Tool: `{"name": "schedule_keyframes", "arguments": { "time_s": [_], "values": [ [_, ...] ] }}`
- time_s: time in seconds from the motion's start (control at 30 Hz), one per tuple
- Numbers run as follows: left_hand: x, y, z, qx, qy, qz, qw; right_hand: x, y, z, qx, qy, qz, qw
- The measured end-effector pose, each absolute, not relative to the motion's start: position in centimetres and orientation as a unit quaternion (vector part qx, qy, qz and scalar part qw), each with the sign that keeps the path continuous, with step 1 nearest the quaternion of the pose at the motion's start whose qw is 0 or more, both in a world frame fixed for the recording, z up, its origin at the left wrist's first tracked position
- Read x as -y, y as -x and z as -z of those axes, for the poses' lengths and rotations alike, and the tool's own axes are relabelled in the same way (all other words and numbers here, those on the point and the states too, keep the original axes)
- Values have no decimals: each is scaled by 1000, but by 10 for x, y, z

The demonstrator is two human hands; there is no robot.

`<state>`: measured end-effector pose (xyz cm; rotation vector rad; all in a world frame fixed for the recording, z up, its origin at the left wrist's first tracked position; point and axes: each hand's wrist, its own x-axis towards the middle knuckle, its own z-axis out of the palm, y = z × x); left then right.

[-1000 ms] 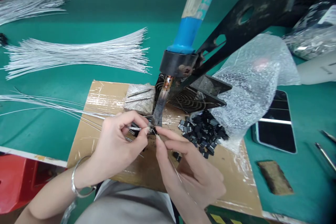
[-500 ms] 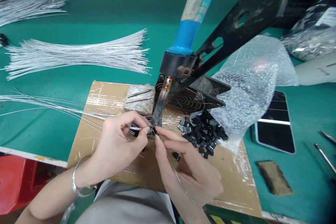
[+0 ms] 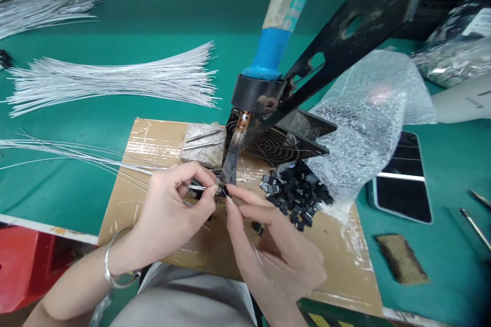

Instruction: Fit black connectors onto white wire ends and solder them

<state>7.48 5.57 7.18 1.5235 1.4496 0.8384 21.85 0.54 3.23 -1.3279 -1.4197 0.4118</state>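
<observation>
My left hand (image 3: 176, 212) is closed in a pinch on thin white wires (image 3: 140, 166), which trail off to the left. Their ends reach the tip of a blue-handled soldering iron (image 3: 271, 48), fixed with its tip pointing down. From the right, my right hand (image 3: 278, 248) pinches a thin strand of solder wire (image 3: 256, 251) close to the same tip; the strand runs back across the palm. Fingertips hide most of the small dark piece at the joint. Right of the hands lies a pile of small black parts (image 3: 297, 191).
A black stand arm (image 3: 345, 36) holds the iron above a small fan (image 3: 284, 148). Cardboard (image 3: 341, 271) lies under the work. Around it are a wire bundle (image 3: 115, 82), a pad with metal rods (image 3: 203, 153), a bubble-wrap bag (image 3: 356, 127), a phone (image 3: 402, 196) and a brown sponge (image 3: 401, 259).
Both hands stay almost where they were, still pinching at the iron's tip. The view has shifted very slightly.
</observation>
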Motion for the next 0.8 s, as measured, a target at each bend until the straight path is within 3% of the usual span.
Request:
{"name": "schedule_keyframes", "arguments": {
  "time_s": [0.37,0.57,0.67,0.8],
  "values": [
    [-52,-71,-64,-585,-606,-317,436,1,-219,-25,586,553,-233,545],
    [-46,-59,-62,-592,-647,-276,394,3,-237,-21,395,633,-265,611],
    [-44,-48,-65,-572,-687,-274,354,6,-258,-9,331,596,-309,663],
    [-38,-34,-70,-506,-731,-271,369,14,-275,9,307,596,-359,650]
  ]
}}
